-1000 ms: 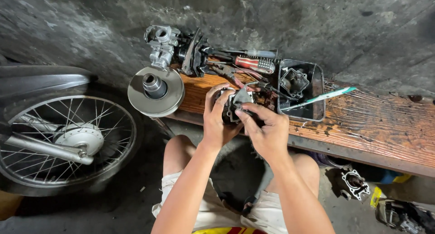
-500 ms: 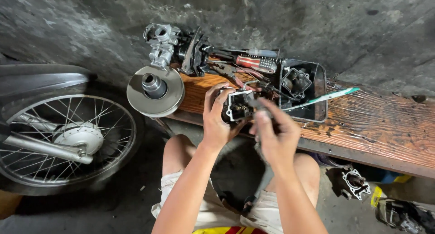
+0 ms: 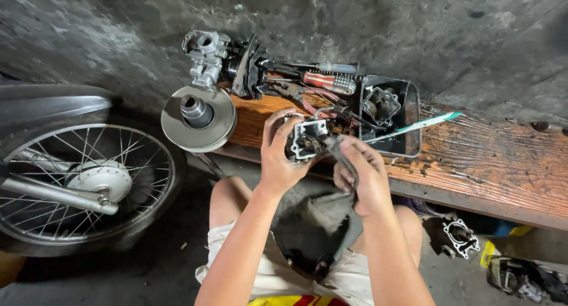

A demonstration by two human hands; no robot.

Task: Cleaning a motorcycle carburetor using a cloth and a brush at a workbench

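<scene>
bench (image 3: 503, 164): in front, across the knees
tray (image 3: 412, 122): on bench, right of tools (image 3: 313, 81)
pulley disc (image 3: 199, 118): bench's left end
wheel (image 3: 83, 182): far left, on floor

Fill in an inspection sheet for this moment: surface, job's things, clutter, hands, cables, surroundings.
Surface: worn wooden bench, stained.
Job's things: small metal engine part; dark rag.
Clutter: round pulley disc, carburettor, red-handled screwdriver, black tray with a part inside.
Hands: left hand grips the engine part; right hand holds the rag against it.
Cables: nothing seen.
Surroundings: spoked wheel, concrete wall.
</scene>
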